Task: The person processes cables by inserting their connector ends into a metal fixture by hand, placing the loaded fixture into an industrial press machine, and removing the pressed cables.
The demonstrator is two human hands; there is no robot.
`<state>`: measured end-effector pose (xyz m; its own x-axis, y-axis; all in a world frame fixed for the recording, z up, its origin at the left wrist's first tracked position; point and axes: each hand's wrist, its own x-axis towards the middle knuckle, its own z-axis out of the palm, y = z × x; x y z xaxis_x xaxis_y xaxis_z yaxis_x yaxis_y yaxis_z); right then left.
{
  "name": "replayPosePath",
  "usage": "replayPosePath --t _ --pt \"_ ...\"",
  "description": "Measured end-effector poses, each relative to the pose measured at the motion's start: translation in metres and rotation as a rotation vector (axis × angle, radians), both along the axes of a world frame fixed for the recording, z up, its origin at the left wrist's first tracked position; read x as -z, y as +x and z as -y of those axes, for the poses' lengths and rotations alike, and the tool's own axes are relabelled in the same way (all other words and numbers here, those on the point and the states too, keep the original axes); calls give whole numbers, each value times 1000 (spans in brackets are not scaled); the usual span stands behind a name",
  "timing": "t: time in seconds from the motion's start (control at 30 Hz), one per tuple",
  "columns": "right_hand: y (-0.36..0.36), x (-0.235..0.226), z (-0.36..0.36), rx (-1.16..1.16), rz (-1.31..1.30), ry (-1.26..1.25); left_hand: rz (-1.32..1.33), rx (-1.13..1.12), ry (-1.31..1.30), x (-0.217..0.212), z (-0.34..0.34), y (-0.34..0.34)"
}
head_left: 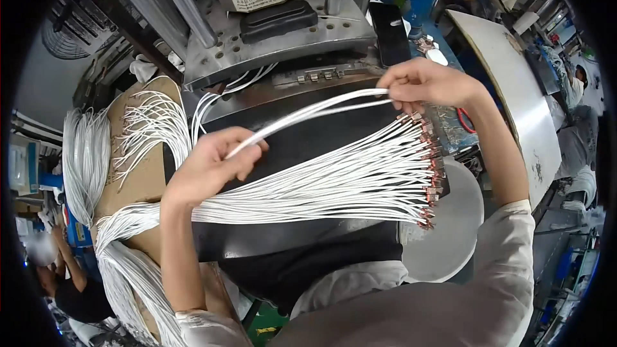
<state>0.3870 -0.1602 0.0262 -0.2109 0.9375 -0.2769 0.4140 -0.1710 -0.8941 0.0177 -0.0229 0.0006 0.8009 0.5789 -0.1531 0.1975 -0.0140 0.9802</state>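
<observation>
Across our black table (289,144), white wires (334,183) fan toward the right edge. Near the far edge, our left hand (215,164) and right hand (427,83) pinch raised white cables (283,124) between them.

A steel press (283,49) and bundled white cables (328,177) show a factory workshop

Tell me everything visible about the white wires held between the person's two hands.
The held white wires are slender and smooth, with a plastic-looking covering. They form a small, loose bundle, gently bowed, rising across the picture from the left hand to the right hand and parting toward the right. Both hands pinch them over the black work surface. Their right ends are hidden; the exact count is unclear.
</observation>
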Motion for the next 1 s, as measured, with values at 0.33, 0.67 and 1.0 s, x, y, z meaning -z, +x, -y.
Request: replayPosePath --t 0.33,0.67,1.0 --pt "-30 9 -12 84 -451 -108 172 183 -578 22 98 149" --pt "-59 58 -47 258 833 468 129 71 -556 32 44 63" --pt "-94 58 -39 233 918 324 118 -79 -577 43 46 65"
